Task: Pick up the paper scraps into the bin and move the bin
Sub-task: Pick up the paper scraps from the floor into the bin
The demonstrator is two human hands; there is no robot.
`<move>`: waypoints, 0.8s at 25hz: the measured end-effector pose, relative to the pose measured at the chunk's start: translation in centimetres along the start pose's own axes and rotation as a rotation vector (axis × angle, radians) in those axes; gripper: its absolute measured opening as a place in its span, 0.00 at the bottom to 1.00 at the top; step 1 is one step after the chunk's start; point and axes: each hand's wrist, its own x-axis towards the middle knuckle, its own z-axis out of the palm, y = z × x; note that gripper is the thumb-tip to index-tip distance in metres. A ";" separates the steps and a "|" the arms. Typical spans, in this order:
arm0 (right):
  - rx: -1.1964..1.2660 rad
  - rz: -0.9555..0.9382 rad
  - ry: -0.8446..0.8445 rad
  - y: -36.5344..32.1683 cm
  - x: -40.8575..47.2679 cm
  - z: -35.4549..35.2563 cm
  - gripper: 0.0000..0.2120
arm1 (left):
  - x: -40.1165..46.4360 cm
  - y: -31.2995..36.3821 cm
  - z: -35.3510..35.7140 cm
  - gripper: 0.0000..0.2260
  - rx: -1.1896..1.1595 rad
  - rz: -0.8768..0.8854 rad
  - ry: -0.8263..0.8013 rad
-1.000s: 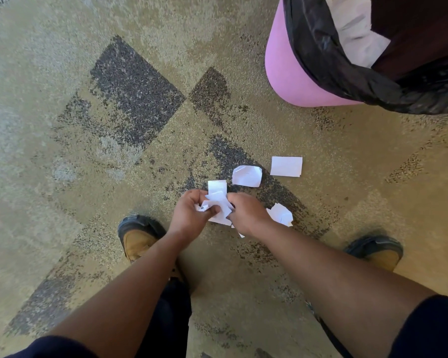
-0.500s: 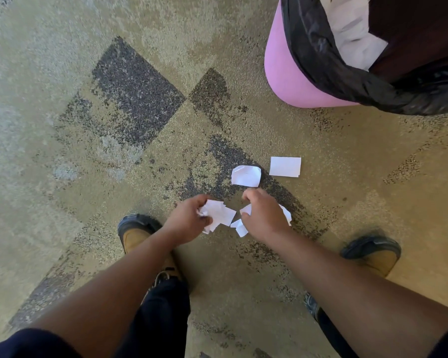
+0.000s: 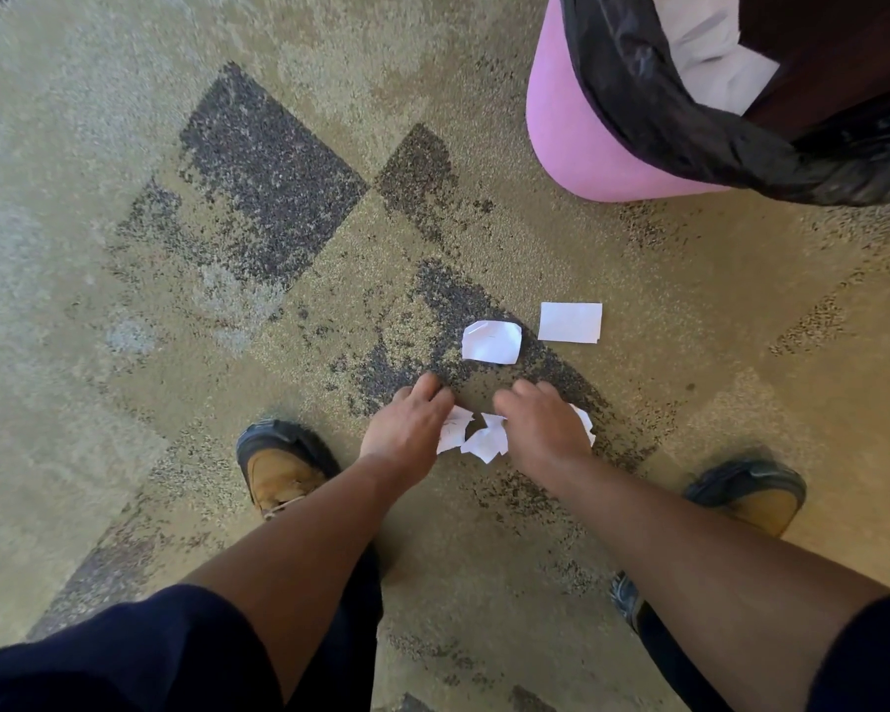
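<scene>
Several white paper scraps (image 3: 479,438) lie bunched on the carpet between my two hands. My left hand (image 3: 407,429) presses down on their left edge and holds some under its thumb. My right hand (image 3: 540,429) is curled over their right side, and one more scrap (image 3: 584,419) sticks out behind it. Two loose scraps lie farther out: a crumpled scrap (image 3: 490,341) and a flat rectangular scrap (image 3: 570,322). The pink bin (image 3: 576,131) with a black liner (image 3: 638,110) stands at the top right, with white paper (image 3: 715,59) inside it.
My two tan shoes, the left shoe (image 3: 283,470) and the right shoe (image 3: 751,498), stand on either side of the scraps. The floor is patterned tan and dark carpet (image 3: 258,161), which stretches off to the left.
Both hands have dropped from just above the floor down onto the carpet, bringing the bunch of scraps lower and nearer to my feet. The two far scraps and the bin have not moved.
</scene>
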 end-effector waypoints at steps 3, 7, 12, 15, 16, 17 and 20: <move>0.155 0.091 0.126 1.0 -0.3 0.1 0.04 | 0.0 0.0 -0.5 0.18 -0.001 -0.044 0.008; 0.622 0.242 0.215 1.4 -1.0 -1.5 0.12 | 0.7 -0.1 -3.3 0.06 -0.429 -0.377 -0.045; 1.250 0.189 0.403 -1.9 -4.2 -7.8 0.09 | -1.9 4.2 -13.5 0.19 -1.478 -0.286 0.054; 1.719 0.024 0.562 -5.2 -7.5 -14.1 0.10 | -3.5 9.1 -19.3 0.14 -1.533 -0.001 0.225; 1.841 -0.049 0.606 -6.3 -8.5 -16.1 0.12 | -4.0 10.6 -20.7 0.12 -1.520 0.065 0.298; 1.923 -0.131 0.657 -7.1 -9.4 -17.9 0.14 | -4.4 12.0 -22.1 0.11 -1.494 0.114 0.372; 1.967 -0.255 0.819 -7.6 -10.4 -22.2 0.14 | -4.3 15.4 -26.1 0.09 -1.338 0.217 0.547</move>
